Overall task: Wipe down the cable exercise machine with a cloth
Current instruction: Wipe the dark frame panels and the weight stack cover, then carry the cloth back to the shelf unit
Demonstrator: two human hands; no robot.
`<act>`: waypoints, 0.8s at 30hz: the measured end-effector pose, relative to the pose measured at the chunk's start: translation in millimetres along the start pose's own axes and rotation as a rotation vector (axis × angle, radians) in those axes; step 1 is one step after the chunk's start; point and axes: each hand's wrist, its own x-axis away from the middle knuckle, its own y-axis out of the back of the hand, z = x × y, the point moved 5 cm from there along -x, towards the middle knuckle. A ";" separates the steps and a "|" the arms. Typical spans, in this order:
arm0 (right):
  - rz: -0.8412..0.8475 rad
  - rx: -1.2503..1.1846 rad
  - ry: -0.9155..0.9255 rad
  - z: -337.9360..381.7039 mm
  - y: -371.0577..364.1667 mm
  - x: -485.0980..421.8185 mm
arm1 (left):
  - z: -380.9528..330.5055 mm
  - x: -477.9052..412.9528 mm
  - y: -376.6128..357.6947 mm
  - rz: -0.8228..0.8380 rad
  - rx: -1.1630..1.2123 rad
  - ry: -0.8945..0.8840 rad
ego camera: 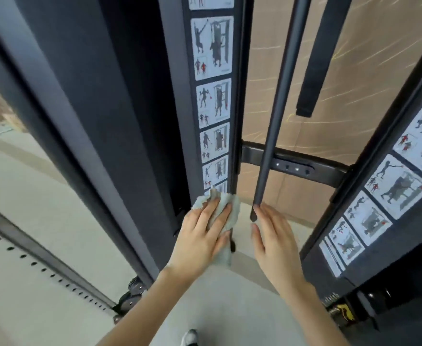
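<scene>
Seen from the head camera, looking down: a person's left hand point(200, 236) lies flat, fingers spread, pressing a crumpled pale grey cloth point(221, 216) against the lower end of a dark upright column point(140, 121) of the black cable exercise machine. The cloth sits at the foot of a vertical strip of white exercise-diagram stickers point(213, 96) and covers the bottom edge of the lowest one; part of it hangs below the palm.

The right hand point(274, 236) is open, fingers straight and close together, holding nothing, its fingertips at the lower end of a slim dark grey vertical bar point(277, 108) that stands just right of the column. Whether they touch the bar cannot be told.

Behind the bar, a curved black crossbrace point(327, 168) with bolts spans to a second dark upright point(384, 221) on the right, which carries its own row of diagram stickers. A black perforated rail point(45, 265) runs across the pale floor point(25, 196) at lower left. A shoe point(190, 337) shows at the bottom edge.
</scene>
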 end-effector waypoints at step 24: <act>0.344 -0.683 0.736 412.4 -92.9 86.5 | 85.1 310.4 310.2 -0.136 -0.719 0.739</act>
